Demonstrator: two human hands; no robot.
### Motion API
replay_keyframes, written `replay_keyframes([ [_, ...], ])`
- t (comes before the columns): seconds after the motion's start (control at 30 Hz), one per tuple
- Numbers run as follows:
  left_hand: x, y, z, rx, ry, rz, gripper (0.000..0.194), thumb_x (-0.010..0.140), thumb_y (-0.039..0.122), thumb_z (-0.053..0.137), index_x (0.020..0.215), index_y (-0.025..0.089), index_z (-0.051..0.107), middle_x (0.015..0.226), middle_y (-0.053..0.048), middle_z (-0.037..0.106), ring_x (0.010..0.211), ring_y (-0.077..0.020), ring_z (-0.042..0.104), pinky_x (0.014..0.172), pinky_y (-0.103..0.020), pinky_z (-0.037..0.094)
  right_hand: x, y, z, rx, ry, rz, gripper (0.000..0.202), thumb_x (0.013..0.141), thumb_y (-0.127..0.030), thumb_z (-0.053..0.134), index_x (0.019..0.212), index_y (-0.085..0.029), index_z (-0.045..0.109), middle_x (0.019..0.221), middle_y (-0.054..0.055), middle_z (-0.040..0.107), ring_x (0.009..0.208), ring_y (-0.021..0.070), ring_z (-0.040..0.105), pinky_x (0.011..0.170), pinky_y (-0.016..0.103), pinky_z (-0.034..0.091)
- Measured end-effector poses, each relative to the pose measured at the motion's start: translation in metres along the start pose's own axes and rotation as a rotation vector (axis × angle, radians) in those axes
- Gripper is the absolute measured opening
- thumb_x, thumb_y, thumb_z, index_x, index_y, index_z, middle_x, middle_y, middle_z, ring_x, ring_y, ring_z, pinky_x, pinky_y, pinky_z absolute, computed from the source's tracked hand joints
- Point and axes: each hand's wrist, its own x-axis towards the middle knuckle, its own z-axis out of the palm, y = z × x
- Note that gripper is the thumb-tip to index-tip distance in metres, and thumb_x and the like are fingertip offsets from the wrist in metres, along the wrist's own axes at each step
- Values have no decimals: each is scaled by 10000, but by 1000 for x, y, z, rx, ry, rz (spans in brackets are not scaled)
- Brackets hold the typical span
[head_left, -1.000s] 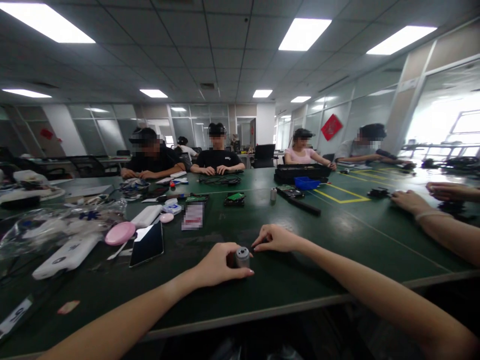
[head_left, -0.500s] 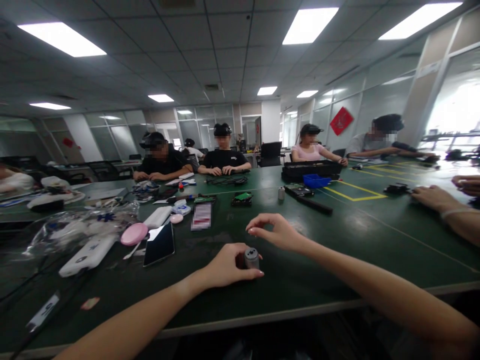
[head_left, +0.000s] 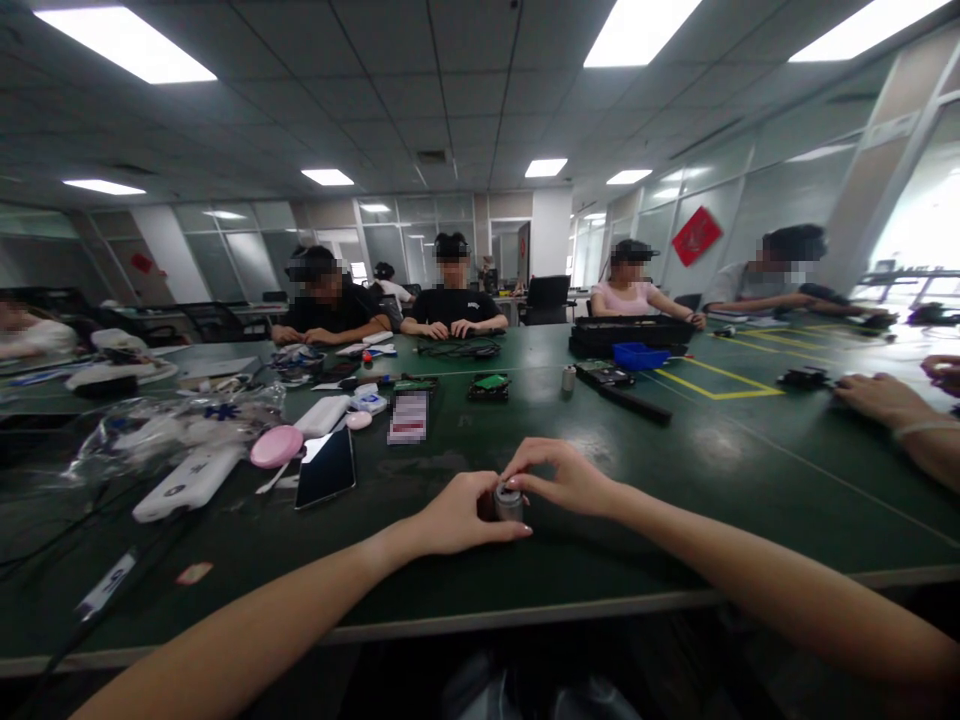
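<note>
A small grey metal cylinder (head_left: 509,506) stands upright on the green table near its front edge. My left hand (head_left: 469,515) is wrapped round it, the thumb along the near side and the fingers partly hidden behind. Over the cylinder's top, my right hand (head_left: 559,475) has thumb and index finger brought together in a pinch. Its fingertips touch or nearly touch the top face, and whatever lies between them is too small to make out.
Left of my hands lie a dark phone (head_left: 327,470), a pink round case (head_left: 277,447), a white device (head_left: 191,482) and plastic bags. Farther back are a circuit board (head_left: 489,387), another small cylinder (head_left: 568,379) and a blue tray (head_left: 640,356). A co-worker's hand (head_left: 874,393) rests at right.
My right hand has come down and left onto the top of the cylinder, closing its fingers there. My left hand keeps its hold. The camera view has shifted slightly.
</note>
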Motion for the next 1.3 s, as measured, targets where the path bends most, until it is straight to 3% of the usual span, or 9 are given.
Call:
replay_keyframes([
  [0.3,0,-2,0,21,6,-23,492,696,534,692,959,123,634,818,-28,629,678,-137,554,581,-229,421,-2,5,8,31,94,-6,182,875,-313,561,889,-163,664,828,50,632,782,149,592,726,274,477],
  [0.63,1,0,0,-30,-21,17,425,731,489,683,942,130,596,775,-1,607,648,-122,536,553,-216,404,-2,0,11,51,55,50,213,838,-362,611,849,-162,686,848,45,603,775,139,576,721,265,478],
  [0.93,1,-4,2,-12,-17,21,397,736,487,679,893,130,603,773,-6,612,645,-124,544,555,-216,404,1,-4,0,133,-85,91,234,782,-359,673,890,-155,706,894,54,644,838,155,607,742,269,481],
  [1.13,0,0,1,1,-18,26,414,739,488,676,965,145,622,791,-9,626,659,-129,551,566,-217,409,1,-6,3,199,0,159,268,807,-390,632,872,-134,678,845,50,643,690,133,610,633,262,498],
  [1.3,0,0,0,31,-12,15,463,729,508,678,992,131,625,816,-25,634,667,-137,554,574,-225,418,1,-5,0,117,-10,142,222,792,-348,659,858,-139,699,832,52,667,776,156,620,720,281,491],
])
